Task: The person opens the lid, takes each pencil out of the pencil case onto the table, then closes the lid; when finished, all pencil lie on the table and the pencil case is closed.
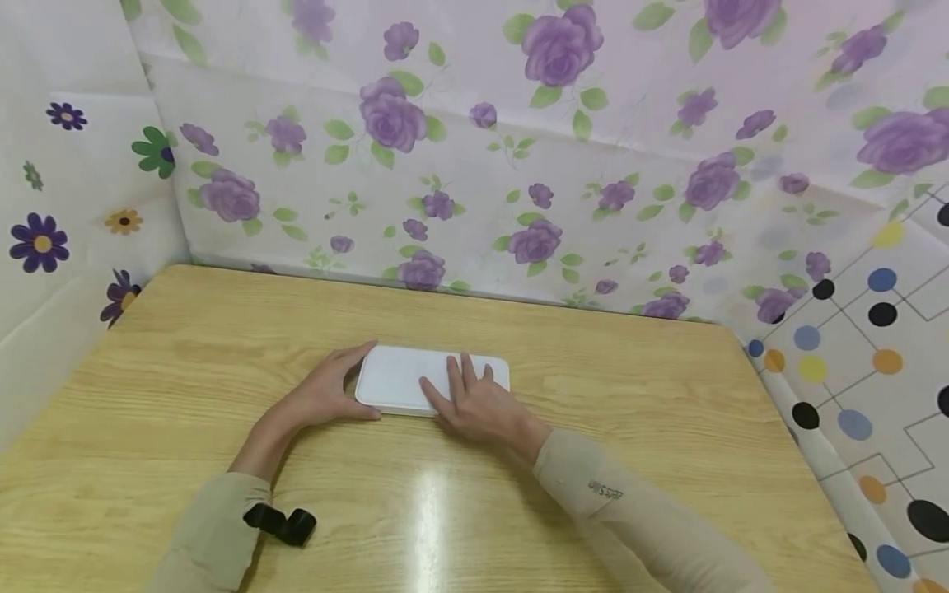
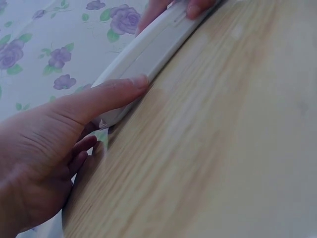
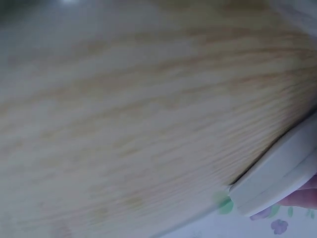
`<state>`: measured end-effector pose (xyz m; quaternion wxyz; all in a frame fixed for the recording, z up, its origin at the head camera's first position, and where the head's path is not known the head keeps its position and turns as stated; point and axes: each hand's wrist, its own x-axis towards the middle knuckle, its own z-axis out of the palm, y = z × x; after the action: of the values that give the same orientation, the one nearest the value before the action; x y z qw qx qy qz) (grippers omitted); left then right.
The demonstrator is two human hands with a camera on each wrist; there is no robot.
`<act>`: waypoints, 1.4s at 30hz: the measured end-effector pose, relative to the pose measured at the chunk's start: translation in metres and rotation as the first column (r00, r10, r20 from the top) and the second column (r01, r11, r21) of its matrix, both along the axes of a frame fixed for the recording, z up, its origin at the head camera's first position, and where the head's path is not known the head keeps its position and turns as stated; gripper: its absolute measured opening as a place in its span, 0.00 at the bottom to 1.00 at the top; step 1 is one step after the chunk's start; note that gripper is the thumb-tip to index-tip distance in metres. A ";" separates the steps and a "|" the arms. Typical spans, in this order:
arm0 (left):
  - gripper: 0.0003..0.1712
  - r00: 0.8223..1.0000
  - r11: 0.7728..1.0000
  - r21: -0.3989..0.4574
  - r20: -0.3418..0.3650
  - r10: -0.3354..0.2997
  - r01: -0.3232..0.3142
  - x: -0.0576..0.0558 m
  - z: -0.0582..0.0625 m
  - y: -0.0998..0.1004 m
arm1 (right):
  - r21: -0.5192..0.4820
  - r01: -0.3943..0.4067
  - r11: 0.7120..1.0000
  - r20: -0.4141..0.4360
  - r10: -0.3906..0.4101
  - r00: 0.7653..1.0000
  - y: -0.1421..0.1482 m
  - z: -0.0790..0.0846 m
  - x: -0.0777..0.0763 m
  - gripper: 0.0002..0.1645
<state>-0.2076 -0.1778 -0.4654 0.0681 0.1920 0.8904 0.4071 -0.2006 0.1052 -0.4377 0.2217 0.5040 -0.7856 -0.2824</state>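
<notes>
A flat white box (image 1: 404,375) with rounded corners lies on the wooden table, its long side running left to right. At its left end my left hand (image 1: 319,395) grips it, thumb along the near side and fingers toward the far side. The left wrist view shows the thumb (image 2: 121,91) against the box's side wall, where a thin seam runs lengthwise. My right hand (image 1: 482,408) rests over the right part of the top with fingers spread. Its thumb touches the near side. In the right wrist view only a finger (image 3: 302,198) shows beside the box's end.
The wooden table (image 1: 630,412) extends around the box on all sides. Behind it hangs a sheet with purple flowers (image 1: 393,115), and a dotted sheet (image 1: 853,420) borders the right. A black strap piece (image 1: 282,525) sits at the left sleeve.
</notes>
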 end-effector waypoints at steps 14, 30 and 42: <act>0.65 0.999 0.999 0.017 0.023 0.028 -0.028 0.003 -0.001 -0.001 | 0.031 -0.048 0.998 -0.073 0.050 0.996 -0.002 -0.002 0.002 0.26; 0.66 0.996 0.998 0.061 0.088 0.026 -0.032 0.002 0.003 -0.001 | -0.447 -0.008 0.895 0.393 0.204 0.896 0.063 0.021 -0.007 0.25; 0.61 0.999 0.998 0.060 0.050 0.016 -0.019 0.003 0.001 0.000 | -0.590 0.213 0.779 0.556 0.201 0.806 0.067 0.037 -0.017 0.17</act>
<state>-0.2044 -0.1779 -0.4640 0.0805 0.1759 0.8775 0.4389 -0.2180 0.1718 -0.4005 0.1197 0.4603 -0.8639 0.1659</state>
